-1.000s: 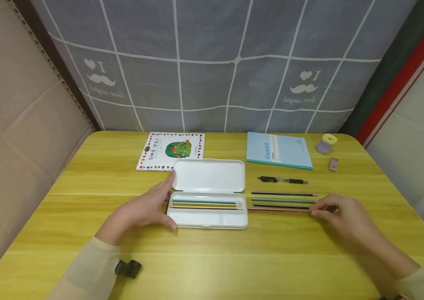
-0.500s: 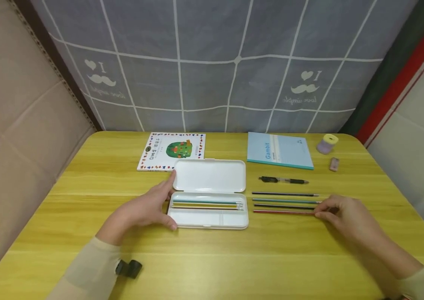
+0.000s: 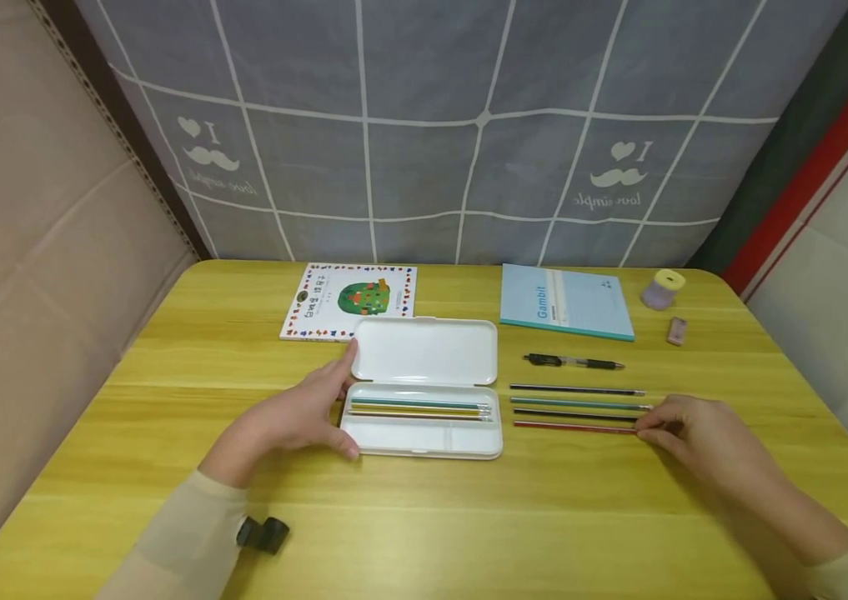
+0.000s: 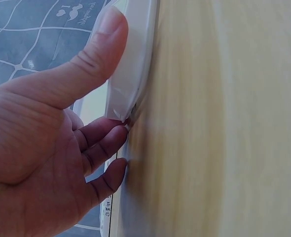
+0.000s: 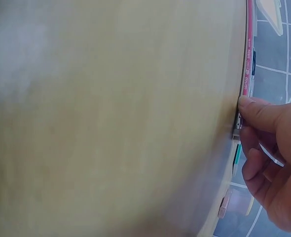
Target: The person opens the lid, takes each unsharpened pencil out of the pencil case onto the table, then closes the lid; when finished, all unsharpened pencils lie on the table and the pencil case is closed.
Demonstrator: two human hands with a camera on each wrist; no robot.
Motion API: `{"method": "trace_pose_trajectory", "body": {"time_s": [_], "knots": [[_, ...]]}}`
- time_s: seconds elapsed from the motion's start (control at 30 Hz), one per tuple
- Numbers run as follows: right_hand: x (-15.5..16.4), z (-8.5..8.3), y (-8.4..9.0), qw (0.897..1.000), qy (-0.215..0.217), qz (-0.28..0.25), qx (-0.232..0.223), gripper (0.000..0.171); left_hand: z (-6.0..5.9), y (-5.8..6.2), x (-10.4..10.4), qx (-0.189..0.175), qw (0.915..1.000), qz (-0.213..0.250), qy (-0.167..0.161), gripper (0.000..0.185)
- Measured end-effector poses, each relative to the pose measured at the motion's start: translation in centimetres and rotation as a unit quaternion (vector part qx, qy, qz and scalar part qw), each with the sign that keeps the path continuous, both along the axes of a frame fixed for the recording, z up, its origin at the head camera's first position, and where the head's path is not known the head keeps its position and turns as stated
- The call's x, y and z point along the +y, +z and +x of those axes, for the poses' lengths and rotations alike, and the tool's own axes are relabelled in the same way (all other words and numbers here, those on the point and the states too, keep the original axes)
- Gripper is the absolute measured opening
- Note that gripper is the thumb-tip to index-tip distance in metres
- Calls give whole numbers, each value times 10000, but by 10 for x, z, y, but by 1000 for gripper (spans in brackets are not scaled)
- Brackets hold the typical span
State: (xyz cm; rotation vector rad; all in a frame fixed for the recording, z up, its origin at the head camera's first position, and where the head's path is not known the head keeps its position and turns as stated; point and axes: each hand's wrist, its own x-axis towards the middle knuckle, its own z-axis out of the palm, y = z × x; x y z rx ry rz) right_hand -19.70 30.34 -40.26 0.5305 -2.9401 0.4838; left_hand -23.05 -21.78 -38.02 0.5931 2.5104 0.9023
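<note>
A white pencil case (image 3: 386, 440) lies open on the wooden table, with several pencils (image 3: 419, 410) in its rear compartment. My left hand (image 3: 292, 421) grips the case's left side, thumb at the front corner and fingers towards the lid. In the left wrist view the thumb lies along the case (image 4: 135, 54), and the curled fingers touch its end. To the right, my right hand (image 3: 701, 433) pinches the end of a red pencil (image 3: 574, 427) between thumb and forefinger; the pencil lies on the table. Behind it, in parallel, lie two dark pencils and a teal pencil (image 3: 574, 403).
A black pen (image 3: 574, 362) lies behind the pencils. Further back are a blue notebook (image 3: 566, 302), a white picture book (image 3: 348, 300) partly behind the lid, a yellow-and-purple sharpener-like item (image 3: 662, 289) and a small pinkish eraser-like block (image 3: 677, 331). A grey grid curtain hangs behind.
The red pencil, pinched in my right hand, has slid a little to the right, away from the case, and now lies in line with the other pencils. My left hand stays on the case.
</note>
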Motion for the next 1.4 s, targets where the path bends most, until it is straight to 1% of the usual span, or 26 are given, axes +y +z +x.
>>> {"method": "trace_pose_trajectory", "body": {"time_s": [0.1, 0.23, 0.33, 0.5, 0.63, 0.77, 0.9, 1.0, 1.1, 1.27, 1.4], "knots": [[0, 0, 0, 10000, 19, 15, 19, 24, 0, 0, 0, 3, 10000, -17, 9, 152], [1, -1, -1, 9996, 71, -34, 263, 21, 0, 1, -1, -7, 10000, -1, 24, 152], [0, 0, -1, 9990, 32, -143, 415, 19, 0, 2, -1, 1, 10000, -1, 10, 152], [-6, 1, 3, 9983, -41, -332, 472, 22, 0, 3, -1, 18, 10000, 0, -18, 152], [-16, -1, 10, 9966, 147, -443, 678, 24, 1, 4, -1, 17, 10000, 16, -17, 152], [-34, -8, 17, 9951, 314, -661, 671, 22, 1, 4, -1, 13, 10000, 30, -21, 152], [-62, -16, 22, 9926, 463, -1024, 464, 16, 2, 4, -2, 36, 10000, 12, -20, 152], [-85, -21, 21, 9906, 551, -1242, 148, 15, 2, 4, -3, 34, 10000, -21, -8, 152], [-108, -25, 18, 9890, 584, -1353, -103, 16, 2, 4, -3, 37, 10000, -60, 12, 153], [-139, -29, 12, 9850, 737, -1517, -368, 16, 2, 5, -1, 37, 10000, -34, 5, 152], [-159, -31, 10, 9819, 915, -1499, -708, 17, 1, 4, 1, -38, 10000, 39, -8, 151]]}}
